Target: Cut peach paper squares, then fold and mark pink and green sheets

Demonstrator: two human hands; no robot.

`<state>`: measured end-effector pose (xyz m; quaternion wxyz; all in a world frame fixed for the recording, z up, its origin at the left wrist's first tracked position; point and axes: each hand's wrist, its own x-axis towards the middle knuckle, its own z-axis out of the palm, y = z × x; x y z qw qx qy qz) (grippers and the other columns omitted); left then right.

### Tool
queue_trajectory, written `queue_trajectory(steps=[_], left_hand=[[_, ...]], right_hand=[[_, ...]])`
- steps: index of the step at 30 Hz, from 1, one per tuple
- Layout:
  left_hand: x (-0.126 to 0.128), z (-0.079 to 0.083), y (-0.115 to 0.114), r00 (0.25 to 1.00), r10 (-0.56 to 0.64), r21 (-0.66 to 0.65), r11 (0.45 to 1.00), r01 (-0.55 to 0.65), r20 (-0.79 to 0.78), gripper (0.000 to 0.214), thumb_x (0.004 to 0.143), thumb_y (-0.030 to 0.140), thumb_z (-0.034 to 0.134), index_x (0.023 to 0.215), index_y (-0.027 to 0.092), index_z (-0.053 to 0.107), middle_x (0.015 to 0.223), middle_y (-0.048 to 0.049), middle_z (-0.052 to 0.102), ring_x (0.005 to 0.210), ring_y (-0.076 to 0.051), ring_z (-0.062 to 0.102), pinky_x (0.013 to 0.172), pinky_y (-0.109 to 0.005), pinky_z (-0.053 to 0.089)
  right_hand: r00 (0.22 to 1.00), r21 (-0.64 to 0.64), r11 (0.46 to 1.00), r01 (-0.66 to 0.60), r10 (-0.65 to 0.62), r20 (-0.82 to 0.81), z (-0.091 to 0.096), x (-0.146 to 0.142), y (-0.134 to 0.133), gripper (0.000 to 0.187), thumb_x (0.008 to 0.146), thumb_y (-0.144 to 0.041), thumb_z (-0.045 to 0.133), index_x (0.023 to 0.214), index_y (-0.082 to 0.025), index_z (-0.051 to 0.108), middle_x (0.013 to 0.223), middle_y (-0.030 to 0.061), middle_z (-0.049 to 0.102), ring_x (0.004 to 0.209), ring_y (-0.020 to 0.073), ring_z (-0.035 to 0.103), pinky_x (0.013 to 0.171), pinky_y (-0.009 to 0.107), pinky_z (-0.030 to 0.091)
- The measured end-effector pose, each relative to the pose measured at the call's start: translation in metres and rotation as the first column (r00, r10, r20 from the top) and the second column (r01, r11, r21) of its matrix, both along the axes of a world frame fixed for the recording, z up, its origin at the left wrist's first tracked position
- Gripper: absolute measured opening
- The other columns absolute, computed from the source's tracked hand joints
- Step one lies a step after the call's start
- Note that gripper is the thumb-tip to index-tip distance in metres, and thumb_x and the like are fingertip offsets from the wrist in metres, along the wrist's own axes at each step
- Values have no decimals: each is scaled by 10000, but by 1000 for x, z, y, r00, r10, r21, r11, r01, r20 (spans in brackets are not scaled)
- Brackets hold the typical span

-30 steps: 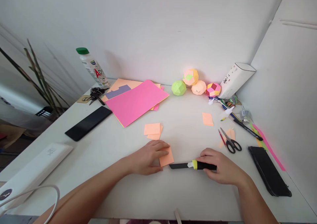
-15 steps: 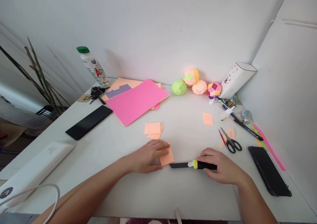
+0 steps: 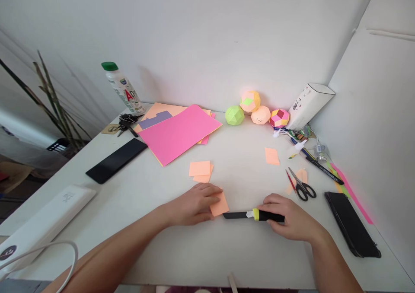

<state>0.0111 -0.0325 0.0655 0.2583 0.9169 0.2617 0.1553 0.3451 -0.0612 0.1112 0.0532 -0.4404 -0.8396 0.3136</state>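
My left hand (image 3: pixel 202 203) is closed on a small peach paper piece (image 3: pixel 220 204), fingers over its top and thumb at its lower edge. My right hand (image 3: pixel 280 213) grips the black handle of a box cutter (image 3: pixel 256 214) with a yellow collar. Its dark blade lies low over the tabletop, the tip at or beside the paper's lower right corner; whether they touch I cannot tell. Just beyond my left hand, two more peach paper pieces (image 3: pixel 200 168) overlap. Another peach piece (image 3: pixel 272 156) lies by itself farther back on the right.
Pink and peach sheets (image 3: pixel 180 133) lie at the back, beside a bottle (image 3: pixel 125 90) and a black phone (image 3: pixel 116 160). Several paper balls (image 3: pixel 234 115) line the wall. Scissors (image 3: pixel 304 187), pens (image 3: pixel 324 170) and a black case (image 3: pixel 352 224) are on the right; a white power strip (image 3: pixel 48 224) is at left.
Hardly anything differs. The held paper and the box cutter have shifted very slightly to the right, with both hands keeping their grip.
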Motion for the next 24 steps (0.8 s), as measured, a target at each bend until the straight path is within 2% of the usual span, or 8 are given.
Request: queue_trajectory(steps=[5,9,14,24], left_hand=[[6,-1,-3,1000,-15,136,991,12,25,219,982,284,420,989,187,617,1183,-133,620,1184,-273,524,978,-424,430],[9,-3,-5,1000,-8,206,979,5,15,194,967,277,448,905,175,602,1142,-140,627,1170,-285,527,932,-425,453],[9,-1,-5,1000,-6,189,982,3,15,169,962,267,447,943,184,593,1143,-127,630,1162,-269,536,947,-407,448],[7,1,-5,999,-35,166,986,29,33,202,915,290,483,1065,178,561,1191,-148,598,1166,-294,527,964,-442,435]], right_hand=[[1000,-21,1000,2,-2,-4,2,2,-1,464,746,-96,521,1150,-266,673,1028,58,633,931,191,611,755,272,531],[1000,-26,999,18,-18,6,3,3,-1,469,742,-89,519,1149,-263,673,1031,58,634,934,191,612,733,262,534],[1000,-18,1000,16,-16,15,3,4,-1,465,738,-94,525,1144,-264,676,1021,51,640,921,189,620,744,264,534],[1000,-46,999,-4,5,20,5,1,-1,470,732,-85,526,1149,-241,676,1026,63,633,926,189,608,750,267,521]])
